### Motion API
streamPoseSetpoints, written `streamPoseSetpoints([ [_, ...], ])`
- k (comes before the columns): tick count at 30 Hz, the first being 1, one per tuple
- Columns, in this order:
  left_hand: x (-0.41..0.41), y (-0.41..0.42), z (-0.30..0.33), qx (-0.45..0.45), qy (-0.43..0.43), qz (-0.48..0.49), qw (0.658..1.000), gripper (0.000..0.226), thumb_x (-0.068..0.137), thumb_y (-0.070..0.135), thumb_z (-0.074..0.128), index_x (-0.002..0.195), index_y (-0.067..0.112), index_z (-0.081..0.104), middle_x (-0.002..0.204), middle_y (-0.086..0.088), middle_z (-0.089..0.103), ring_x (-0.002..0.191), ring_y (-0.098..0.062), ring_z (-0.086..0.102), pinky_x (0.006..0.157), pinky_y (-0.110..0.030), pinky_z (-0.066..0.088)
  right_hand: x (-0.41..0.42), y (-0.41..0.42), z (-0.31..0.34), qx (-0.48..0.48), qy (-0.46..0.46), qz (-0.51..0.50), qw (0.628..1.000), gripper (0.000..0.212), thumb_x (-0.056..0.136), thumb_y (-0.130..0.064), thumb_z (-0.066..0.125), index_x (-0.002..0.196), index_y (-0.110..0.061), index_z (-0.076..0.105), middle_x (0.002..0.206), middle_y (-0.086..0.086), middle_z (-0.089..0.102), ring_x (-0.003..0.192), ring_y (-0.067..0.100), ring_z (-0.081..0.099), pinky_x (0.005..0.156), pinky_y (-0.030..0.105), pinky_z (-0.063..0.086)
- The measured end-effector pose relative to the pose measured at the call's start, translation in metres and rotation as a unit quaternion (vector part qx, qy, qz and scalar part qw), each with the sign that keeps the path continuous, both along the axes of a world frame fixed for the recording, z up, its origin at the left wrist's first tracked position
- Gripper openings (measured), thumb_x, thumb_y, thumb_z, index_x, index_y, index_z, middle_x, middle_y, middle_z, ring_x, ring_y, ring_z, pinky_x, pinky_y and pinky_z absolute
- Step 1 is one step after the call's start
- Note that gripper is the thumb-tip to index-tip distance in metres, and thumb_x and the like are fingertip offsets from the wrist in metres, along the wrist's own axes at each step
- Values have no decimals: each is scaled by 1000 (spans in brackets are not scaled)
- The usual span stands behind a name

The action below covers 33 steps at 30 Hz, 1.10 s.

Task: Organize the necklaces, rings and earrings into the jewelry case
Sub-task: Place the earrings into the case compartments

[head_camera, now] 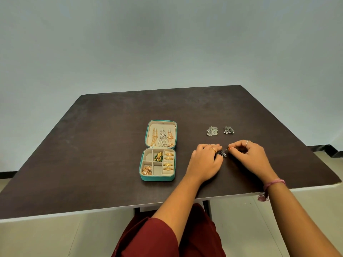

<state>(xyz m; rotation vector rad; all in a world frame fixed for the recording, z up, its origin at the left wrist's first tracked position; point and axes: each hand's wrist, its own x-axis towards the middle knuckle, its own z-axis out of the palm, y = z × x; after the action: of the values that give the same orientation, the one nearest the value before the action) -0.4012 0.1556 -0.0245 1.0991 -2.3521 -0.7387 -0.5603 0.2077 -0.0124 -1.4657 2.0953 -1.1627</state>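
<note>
Head view. Both hands rest on the dark worktop (111, 145) and meet over a small dark metal earring (222, 153). The left hand (205, 160) has its fingers curled around the earring's clustered body; the right hand (248, 154) pinches the thin upper end of the same earring between thumb and forefinger. The earring lies between the two hands, at or just above the worktop surface; contact with the surface cannot be told.

Beyond the hands, well apart from them, two further silver-toned earring pieces lie on the worktop: a paler pair (212, 131) beyond the left hand's fingertips and a darker pair with small white beads (228, 130) just beside it, beyond the right hand.

To the outer side of the left hand stands the open teal jewelry case (157, 179), near but not touching the hand. Its raised lid carries hanging chains (163, 138) in gold and silver tones. In the base, the column of slots nearest the left hand holds gold rings (168, 161); a green-and-gold piece (158, 157) sits in a middle compartment, and rose-gold items (146, 170) fill the near compartment farthest from the hand.
</note>
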Motion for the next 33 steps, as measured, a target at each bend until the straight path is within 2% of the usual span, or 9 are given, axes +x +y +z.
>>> streamPoseSetpoints([
  [4, 5, -1, -1, 32, 91, 0, 995, 43, 92, 17, 44, 134, 16, 54, 140, 4, 51, 129, -14, 43, 110, -34, 33, 0, 2, 9, 15, -4, 4, 1000, 6, 80, -14, 71, 85, -17, 75, 85, -3, 72, 82, 12, 66, 77, 22, 48],
  [7, 11, 4, 2, 64, 200, -1, 978, 43, 89, 1, 47, 130, 12, 58, 133, 0, 57, 121, -4, 49, 105, -19, 36, 4, 3, 18, 15, -1, 24, 1000, 11, 79, -9, 71, 83, -18, 74, 83, -1, 72, 79, 14, 67, 76, 25, 51],
  [9, 14, 8, 5, 79, 263, 4, 961, 44, 87, -5, 47, 125, 11, 62, 128, 2, 60, 117, 0, 52, 100, -12, 39, 7, 3, 28, 4, -2, 52, 999, 17, 80, -5, 69, 87, -20, 73, 85, -2, 73, 81, 12, 67, 76, 21, 51],
  [12, 18, 13, 10, 100, 332, 28, 938, 41, 87, -7, 48, 120, 11, 65, 121, 3, 64, 112, 1, 57, 94, -12, 43, 11, 6, 48, -4, 1, 89, 996, 22, 82, -5, 67, 92, -24, 73, 86, -7, 73, 84, 5, 68, 78, 16, 50],
  [15, 22, 16, 20, 108, 385, 50, 915, 37, 89, -3, 51, 116, 17, 67, 118, 5, 66, 111, -1, 59, 95, -18, 46, 19, 9, 67, -6, 5, 101, 995, 19, 82, -7, 68, 89, -23, 75, 84, -7, 73, 82, 6, 68, 79, 20, 51],
  [19, 30, 20, 40, 102, 443, 48, 889, 29, 90, 1, 57, 110, 18, 70, 109, 6, 70, 108, -7, 63, 94, -30, 51, 30, 14, 87, -13, -18, 110, 994, 17, 85, -9, 66, 89, -23, 74, 83, -5, 73, 81, 7, 68, 79, 23, 52],
  [23, 43, 23, 57, 99, 492, 40, 864, 26, 89, -3, 58, 107, 10, 71, 107, -3, 72, 105, -12, 66, 91, -23, 51, 43, 22, 104, -15, -31, 134, 990, 18, 85, -9, 67, 96, -20, 74, 87, -7, 73, 82, 2, 67, 74, 13, 51],
  [28, 58, 24, 69, 104, 510, 24, 853, 40, 85, -13, 50, 108, 14, 69, 110, -6, 71, 108, -14, 65, 91, -20, 50, 54, 26, 119, -12, 12, 156, 988, 23, 85, -7, 68, 100, -24, 73, 93, -9, 73, 88, 1, 67, 83, 17, 50],
  [33, 72, 29, 77, 150, 544, 11, 825, 37, 87, -12, 47, 108, 10, 69, 105, -2, 72, 108, -14, 65, 91, -20, 49, 67, 27, 129, -33, 2, 167, 985, 20, 85, -11, 68, 97, -26, 73, 88, -8, 73, 84, 3, 68, 77, 18, 50],
])
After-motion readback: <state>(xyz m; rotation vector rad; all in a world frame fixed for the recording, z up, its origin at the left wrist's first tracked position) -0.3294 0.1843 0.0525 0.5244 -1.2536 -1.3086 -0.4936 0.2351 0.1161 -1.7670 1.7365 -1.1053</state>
